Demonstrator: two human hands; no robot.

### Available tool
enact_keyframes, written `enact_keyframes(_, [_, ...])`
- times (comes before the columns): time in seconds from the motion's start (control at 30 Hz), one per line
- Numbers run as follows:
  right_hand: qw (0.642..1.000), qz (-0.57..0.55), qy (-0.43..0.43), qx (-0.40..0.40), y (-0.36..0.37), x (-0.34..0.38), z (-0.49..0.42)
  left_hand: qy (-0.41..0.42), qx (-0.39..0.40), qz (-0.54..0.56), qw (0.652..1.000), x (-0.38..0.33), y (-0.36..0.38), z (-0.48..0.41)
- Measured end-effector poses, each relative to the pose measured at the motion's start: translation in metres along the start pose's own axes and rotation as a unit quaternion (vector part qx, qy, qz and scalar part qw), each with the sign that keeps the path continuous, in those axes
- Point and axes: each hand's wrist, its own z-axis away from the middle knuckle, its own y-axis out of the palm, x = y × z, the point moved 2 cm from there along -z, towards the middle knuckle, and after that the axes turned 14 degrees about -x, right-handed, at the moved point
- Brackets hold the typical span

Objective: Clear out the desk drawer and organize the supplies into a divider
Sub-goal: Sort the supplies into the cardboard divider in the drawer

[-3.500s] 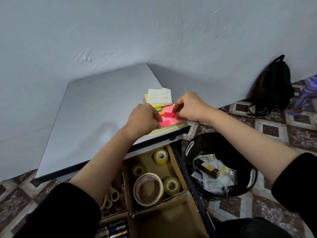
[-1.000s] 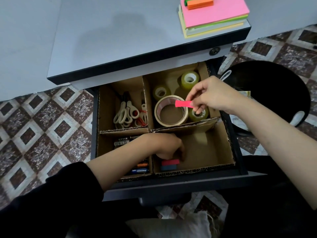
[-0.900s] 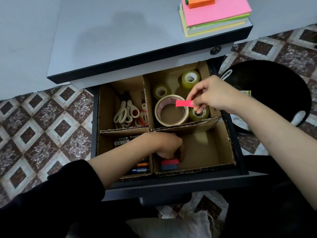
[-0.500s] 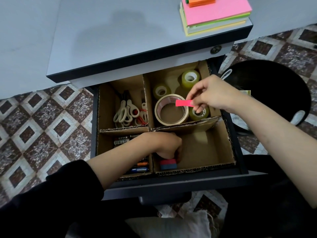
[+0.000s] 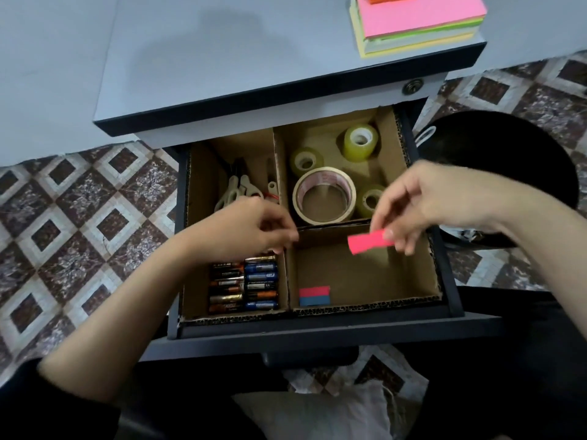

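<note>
Our right hand (image 5: 422,201) pinches the pink tab (image 5: 370,242) over the front-right compartment of the divider (image 5: 365,277). Our left hand (image 5: 251,228) is curled and blurred; we can't tell if it holds anything.

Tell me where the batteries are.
In the head view, the batteries lie in the near-left compartment of the cardboard divider, just below the left hand in the picture and left of the pink and blue sticky pads.

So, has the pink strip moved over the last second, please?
Yes. The pink strip came nearer, from over the large tape roll to over the near right compartment.
</note>
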Motion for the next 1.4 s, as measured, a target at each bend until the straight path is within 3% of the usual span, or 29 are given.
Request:
enact_keyframes(0.13, [0.991, 0.091, 0.03, 0.097, 0.05, -0.017, 0.001, -0.034, -0.209, 0.098, 0.972, 0.021, 0.009, 0.001])
enact_keyframes(0.3, [0.995, 0.101, -0.003, -0.009, 0.089, -0.031, -0.028, -0.036, -0.334, 0.116, 0.935, 0.031, 0.025, -0.013])
enact_keyframes(0.47, [0.985, 0.152, -0.004, -0.077, 0.106, -0.043, -0.045, -0.028, -0.347, 0.14, 0.927, 0.033, 0.027, -0.018])
enact_keyframes(1.4, [0.953, 0.292, -0.06, -0.044, 0.117, -0.043, -0.048, -0.01, -0.354, 0.143, 0.924, 0.034, 0.028, -0.018])
